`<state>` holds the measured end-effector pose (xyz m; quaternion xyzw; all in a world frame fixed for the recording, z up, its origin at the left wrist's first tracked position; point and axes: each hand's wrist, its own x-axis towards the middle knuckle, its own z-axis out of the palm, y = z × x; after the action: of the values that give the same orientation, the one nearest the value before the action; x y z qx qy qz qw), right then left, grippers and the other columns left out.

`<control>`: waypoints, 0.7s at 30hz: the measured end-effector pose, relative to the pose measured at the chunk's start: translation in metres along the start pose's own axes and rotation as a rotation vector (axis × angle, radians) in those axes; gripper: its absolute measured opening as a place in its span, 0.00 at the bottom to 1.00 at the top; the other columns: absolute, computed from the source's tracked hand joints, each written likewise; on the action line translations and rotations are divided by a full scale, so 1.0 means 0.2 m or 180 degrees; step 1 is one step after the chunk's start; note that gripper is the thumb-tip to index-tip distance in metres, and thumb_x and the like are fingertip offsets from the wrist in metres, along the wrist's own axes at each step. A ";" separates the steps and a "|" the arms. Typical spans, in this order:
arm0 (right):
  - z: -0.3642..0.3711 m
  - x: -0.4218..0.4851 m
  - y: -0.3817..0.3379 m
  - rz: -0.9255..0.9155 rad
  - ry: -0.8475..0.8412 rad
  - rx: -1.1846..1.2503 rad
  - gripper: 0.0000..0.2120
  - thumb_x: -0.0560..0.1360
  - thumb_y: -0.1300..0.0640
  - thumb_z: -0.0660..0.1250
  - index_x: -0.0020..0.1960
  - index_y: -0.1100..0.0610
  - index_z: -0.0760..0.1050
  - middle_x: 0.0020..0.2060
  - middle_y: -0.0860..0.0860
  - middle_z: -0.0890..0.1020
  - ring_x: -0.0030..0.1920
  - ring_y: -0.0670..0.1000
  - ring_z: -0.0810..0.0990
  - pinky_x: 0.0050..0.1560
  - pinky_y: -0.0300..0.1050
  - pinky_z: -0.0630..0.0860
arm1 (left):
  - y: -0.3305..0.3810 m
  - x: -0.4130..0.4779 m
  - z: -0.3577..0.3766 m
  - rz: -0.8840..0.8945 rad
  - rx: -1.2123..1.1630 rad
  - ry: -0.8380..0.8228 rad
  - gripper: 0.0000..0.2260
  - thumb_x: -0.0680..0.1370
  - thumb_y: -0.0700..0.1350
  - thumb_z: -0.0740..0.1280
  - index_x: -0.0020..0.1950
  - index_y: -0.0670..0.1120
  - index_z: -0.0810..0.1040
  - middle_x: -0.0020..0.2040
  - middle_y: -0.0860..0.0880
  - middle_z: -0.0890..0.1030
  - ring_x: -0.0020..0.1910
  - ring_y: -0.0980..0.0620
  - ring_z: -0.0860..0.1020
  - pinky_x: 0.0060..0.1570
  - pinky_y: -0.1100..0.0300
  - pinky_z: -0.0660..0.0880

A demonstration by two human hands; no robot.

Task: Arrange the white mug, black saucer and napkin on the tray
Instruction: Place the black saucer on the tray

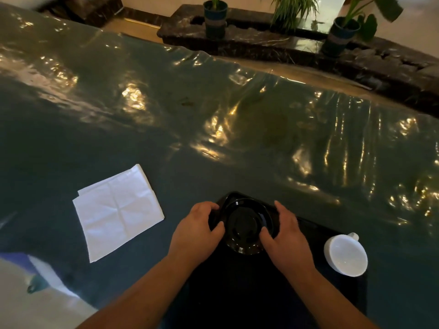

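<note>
Head view: my left hand (198, 227) and right hand (283, 230) grip the black saucer (247, 225) by its sides over the black tray (237, 293). The white mug (345, 255) sits on the tray's right edge; the napkin (117, 210) lies left on the bench (213, 138).

left hand (198, 227), right hand (283, 230) grip black saucer (245, 224) | tray (261, 293)

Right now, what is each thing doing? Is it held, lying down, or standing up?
black saucer: held at both sides, over the tray's far end
left hand: gripping the saucer
right hand: gripping the saucer
white mug: upright, empty, untouched
napkin: flat, folded, off the tray
tray: flat on the table
</note>
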<state>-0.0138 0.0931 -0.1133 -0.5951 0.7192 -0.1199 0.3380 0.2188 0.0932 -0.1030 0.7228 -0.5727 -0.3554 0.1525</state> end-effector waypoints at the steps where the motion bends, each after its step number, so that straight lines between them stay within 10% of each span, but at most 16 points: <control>1: -0.01 0.01 -0.03 -0.0058 0.0127 -0.0006 0.34 0.78 0.49 0.71 0.80 0.48 0.62 0.75 0.50 0.69 0.69 0.55 0.75 0.63 0.52 0.75 | -0.02 0.00 -0.04 -0.0051 0.0037 0.0104 0.17 0.77 0.56 0.68 0.65 0.59 0.73 0.65 0.57 0.77 0.48 0.56 0.79 0.46 0.57 0.74; 9: 0.33 0.10 -0.57 -0.1323 -0.0396 -0.0261 0.22 0.77 0.48 0.69 0.70 0.50 0.75 0.65 0.47 0.77 0.66 0.50 0.74 0.68 0.45 0.70 | -0.53 0.02 -0.40 -0.0869 0.0246 0.0546 0.23 0.76 0.53 0.72 0.70 0.52 0.73 0.71 0.47 0.76 0.65 0.43 0.77 0.63 0.46 0.76; 16: 0.72 0.17 -0.94 -0.0668 -0.1329 0.0032 0.29 0.79 0.48 0.70 0.77 0.47 0.66 0.72 0.50 0.73 0.66 0.52 0.75 0.65 0.49 0.74 | -0.99 -0.03 -0.69 -0.1922 0.0156 0.0799 0.26 0.74 0.54 0.73 0.69 0.49 0.75 0.67 0.42 0.77 0.61 0.37 0.79 0.59 0.44 0.77; 21: 0.86 0.29 -1.14 -0.0197 -0.1330 0.0372 0.28 0.80 0.50 0.68 0.78 0.52 0.66 0.70 0.52 0.75 0.65 0.52 0.76 0.60 0.45 0.72 | -1.21 -0.01 -0.82 -0.2355 -0.0455 0.0929 0.09 0.75 0.53 0.73 0.40 0.49 0.80 0.40 0.46 0.84 0.38 0.45 0.82 0.41 0.53 0.79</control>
<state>0.2682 0.0186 -0.1300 -0.6082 0.6068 -0.0458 0.5098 0.5047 0.1371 -0.1386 0.9105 -0.2201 -0.3190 0.1439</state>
